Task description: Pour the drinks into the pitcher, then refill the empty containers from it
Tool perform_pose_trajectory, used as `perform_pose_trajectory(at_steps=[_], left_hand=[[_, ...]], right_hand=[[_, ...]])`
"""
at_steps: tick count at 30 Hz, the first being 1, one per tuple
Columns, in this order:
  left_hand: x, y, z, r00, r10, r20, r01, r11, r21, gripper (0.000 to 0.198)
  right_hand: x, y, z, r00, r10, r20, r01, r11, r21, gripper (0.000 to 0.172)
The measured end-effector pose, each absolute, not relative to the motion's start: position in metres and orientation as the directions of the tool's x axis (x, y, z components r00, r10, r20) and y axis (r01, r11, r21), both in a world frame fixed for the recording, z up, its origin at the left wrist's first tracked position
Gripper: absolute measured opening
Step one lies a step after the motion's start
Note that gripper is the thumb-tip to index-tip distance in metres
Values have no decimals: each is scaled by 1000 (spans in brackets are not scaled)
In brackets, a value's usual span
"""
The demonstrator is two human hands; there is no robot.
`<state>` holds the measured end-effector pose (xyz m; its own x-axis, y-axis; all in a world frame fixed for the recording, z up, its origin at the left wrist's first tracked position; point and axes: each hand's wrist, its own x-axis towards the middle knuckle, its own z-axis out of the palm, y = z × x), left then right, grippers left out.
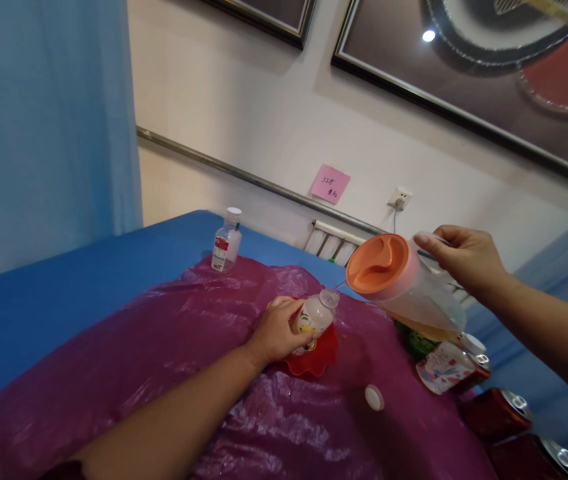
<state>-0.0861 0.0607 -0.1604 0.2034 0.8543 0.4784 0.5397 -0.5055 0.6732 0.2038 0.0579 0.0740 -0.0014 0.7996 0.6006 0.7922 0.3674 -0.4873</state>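
Note:
My left hand (pixel 278 331) is wrapped around a small bottle (pixel 314 313) with a printed label and an uncapped mouth. Beneath the bottle lies a red scalloped dish (pixel 314 362). On the right, my right hand (pixel 467 257) grips the handle of a translucent pitcher (pixel 421 297) with an orange lid (pixel 378 263). The pitcher is tilted to the left, its lid end close to the bottle's mouth, and a thin stream seems to run between them. Some yellowish-brown liquid shows along the pitcher's lower side. A white cap (pixel 375 397) lies on the purple plastic sheet (pixel 284 420).
A capped clear bottle (pixel 227 243) stands at the back left. Along the right edge are a labelled jar (pixel 447 367), a green patterned object (pixel 417 341) and several dark red cans (pixel 497 415). Behind run a metal rail (pixel 244 175) and a wall socket (pixel 400 199). A blue curtain (pixel 47 133) hangs left.

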Motion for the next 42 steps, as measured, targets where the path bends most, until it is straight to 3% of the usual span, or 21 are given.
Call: perform_pose_trajectory(at_steps=[25,42], left_hand=[[-86,60,-161,199,850,487,509,-514,690,56],[-86,61,-164,203,843,499,505,-527,684,61]], right_hand=[[202,60,76,25,810,585,805,331,-492,64],[202,55,77,-9,793,609,794,376,-478,54]])
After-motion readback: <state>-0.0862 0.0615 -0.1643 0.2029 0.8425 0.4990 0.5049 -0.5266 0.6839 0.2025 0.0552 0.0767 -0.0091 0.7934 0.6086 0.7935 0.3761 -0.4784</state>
